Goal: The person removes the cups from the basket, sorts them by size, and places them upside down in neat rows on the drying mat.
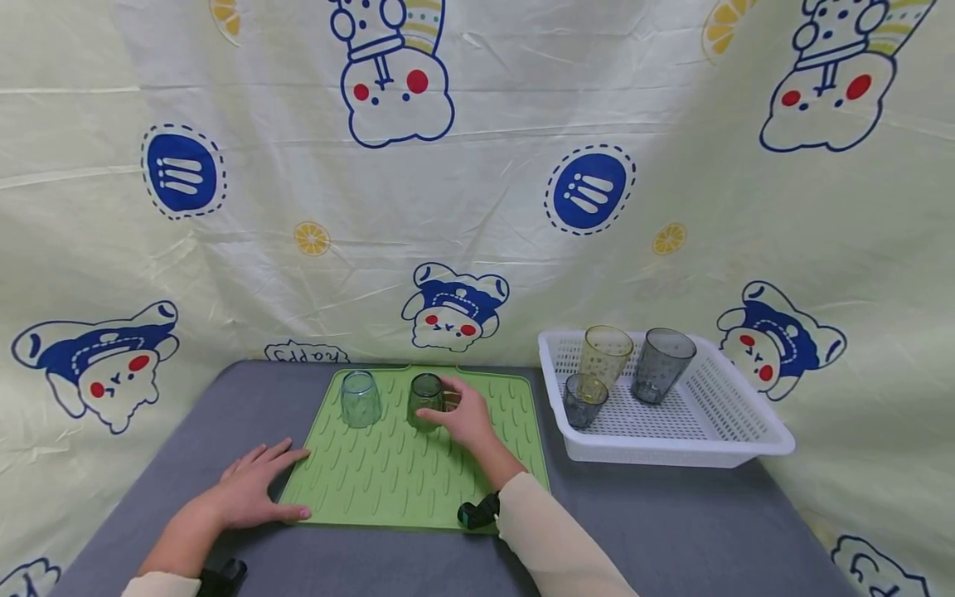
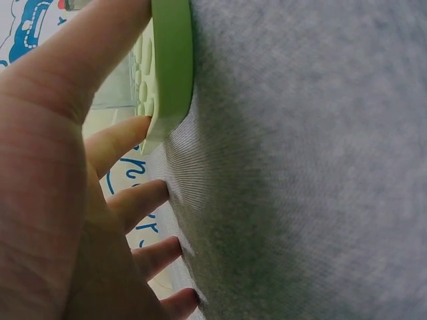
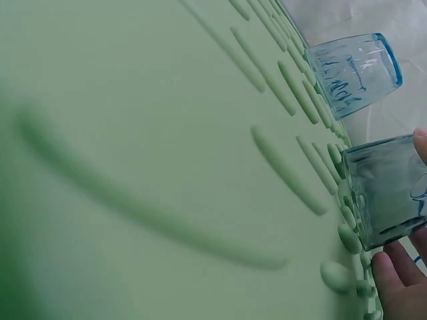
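Observation:
My right hand (image 1: 468,417) holds a dark green glass (image 1: 426,401) by its sides, thumb and fingers on either side of it. In the right wrist view that glass (image 3: 387,190) stands against the ridged green mat (image 1: 388,489). To its left on the mat is a clear blue-tinted glass (image 1: 361,400), apart from it and untouched. My left hand (image 1: 254,489) lies at the mat's left front corner with fingers spread; in the left wrist view its thumb and index finger touch the mat's edge (image 2: 172,67), and the other fingers reach down to the grey cloth.
A white perforated basket (image 1: 686,452) stands right of the mat. It holds a yellowish tumbler (image 1: 605,352), a tall grey tumbler (image 1: 662,365) and a small dark glass (image 1: 584,402). Grey cloth (image 1: 634,531) covers the table; a printed curtain (image 1: 507,199) hangs behind.

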